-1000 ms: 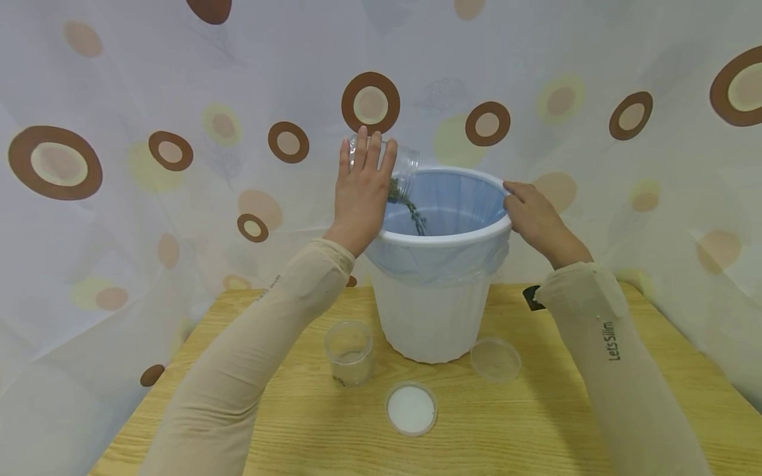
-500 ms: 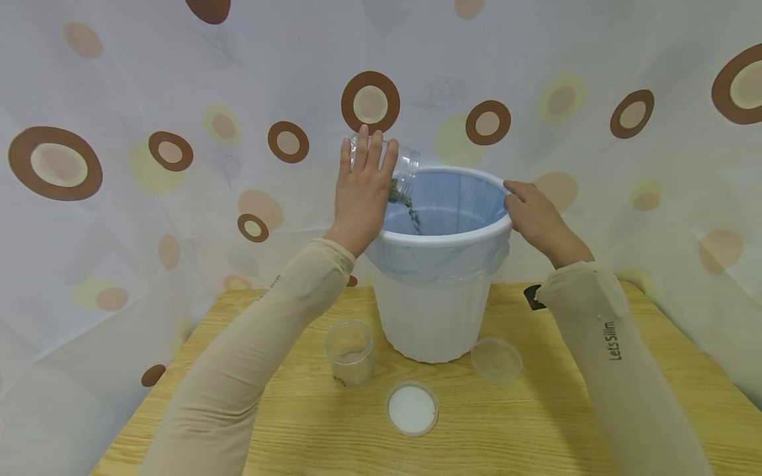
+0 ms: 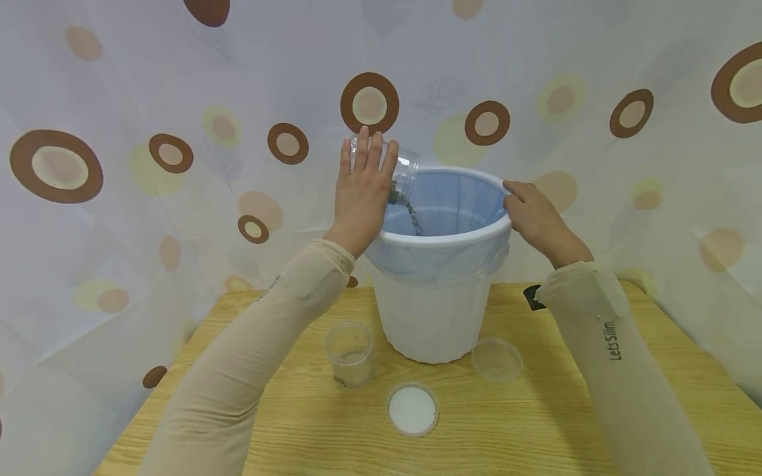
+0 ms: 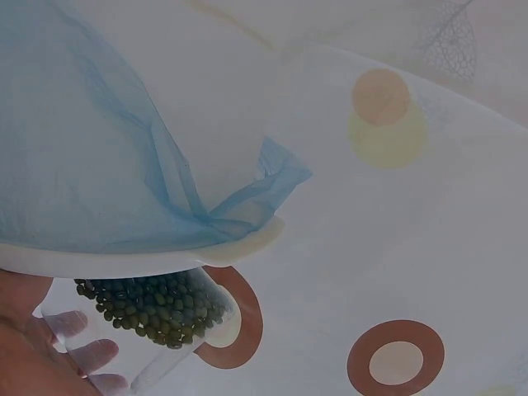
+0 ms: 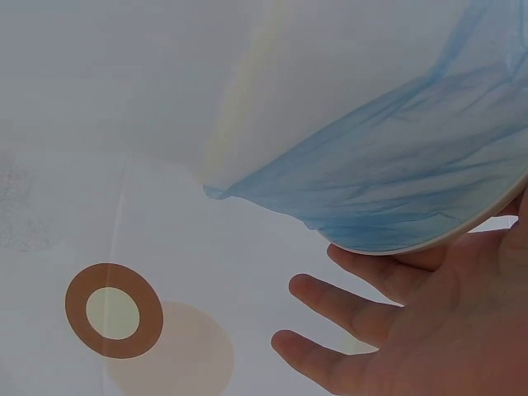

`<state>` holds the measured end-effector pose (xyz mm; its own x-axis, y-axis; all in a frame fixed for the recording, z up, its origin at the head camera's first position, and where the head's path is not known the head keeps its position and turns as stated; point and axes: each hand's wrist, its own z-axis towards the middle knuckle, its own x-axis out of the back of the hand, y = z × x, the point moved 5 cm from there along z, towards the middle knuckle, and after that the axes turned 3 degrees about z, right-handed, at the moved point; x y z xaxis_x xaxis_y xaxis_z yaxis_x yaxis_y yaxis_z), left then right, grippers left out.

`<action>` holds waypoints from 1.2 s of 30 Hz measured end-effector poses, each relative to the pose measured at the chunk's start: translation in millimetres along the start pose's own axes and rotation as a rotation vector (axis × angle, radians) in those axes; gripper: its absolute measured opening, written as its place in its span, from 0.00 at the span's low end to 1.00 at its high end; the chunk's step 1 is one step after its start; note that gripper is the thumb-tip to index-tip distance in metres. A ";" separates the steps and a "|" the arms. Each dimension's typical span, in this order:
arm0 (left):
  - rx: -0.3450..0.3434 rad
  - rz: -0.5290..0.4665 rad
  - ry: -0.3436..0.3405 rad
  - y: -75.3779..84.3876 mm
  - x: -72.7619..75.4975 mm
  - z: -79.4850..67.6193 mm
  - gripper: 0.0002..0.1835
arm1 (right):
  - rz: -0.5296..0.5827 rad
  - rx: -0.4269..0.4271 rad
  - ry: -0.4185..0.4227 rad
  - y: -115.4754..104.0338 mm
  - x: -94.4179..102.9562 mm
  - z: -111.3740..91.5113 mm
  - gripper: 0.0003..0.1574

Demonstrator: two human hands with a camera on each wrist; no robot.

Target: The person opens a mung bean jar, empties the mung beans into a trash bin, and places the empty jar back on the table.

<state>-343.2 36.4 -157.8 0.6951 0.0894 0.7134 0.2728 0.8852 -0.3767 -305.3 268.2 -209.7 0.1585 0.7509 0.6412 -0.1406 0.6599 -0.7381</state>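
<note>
My left hand grips a clear plastic jar tilted over the left rim of a white trash can. Small green beans, which look like mung beans, run in a thin stream from its mouth into the can. Through the jar's wall in the left wrist view, a heap of these beans shows beside my fingertips. A bluish plastic bag lines the can and folds over its rim. At the right side, my right hand pinches the lined rim, with several fingers spread outside in the right wrist view.
On the wooden table, a clear jar stands left of the can's base. A lid with a white disc lies in front, and a clear lid lies to the right. A patterned sheet hangs behind.
The stream of beans has thinned, and less is left in the tilted jar's mouth. Both hands stay nearly where they were.
</note>
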 end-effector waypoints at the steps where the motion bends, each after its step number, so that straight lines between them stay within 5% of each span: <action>1: -0.001 0.001 0.000 0.2 -0.2 -0.1 0.39 | 0.000 0.001 0.000 0.1 0.0 0.0 0.38; 36: -0.050 0.057 0.021 3.7 3.8 -1.3 0.36 | -0.004 -0.001 -0.013 -1.5 0.4 -0.6 0.38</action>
<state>-338.7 39.4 -157.3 0.7239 0.1289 0.6777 0.2650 0.8550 -0.4457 -304.5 267.5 -208.5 0.1461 0.7486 0.6467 -0.1390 0.6628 -0.7358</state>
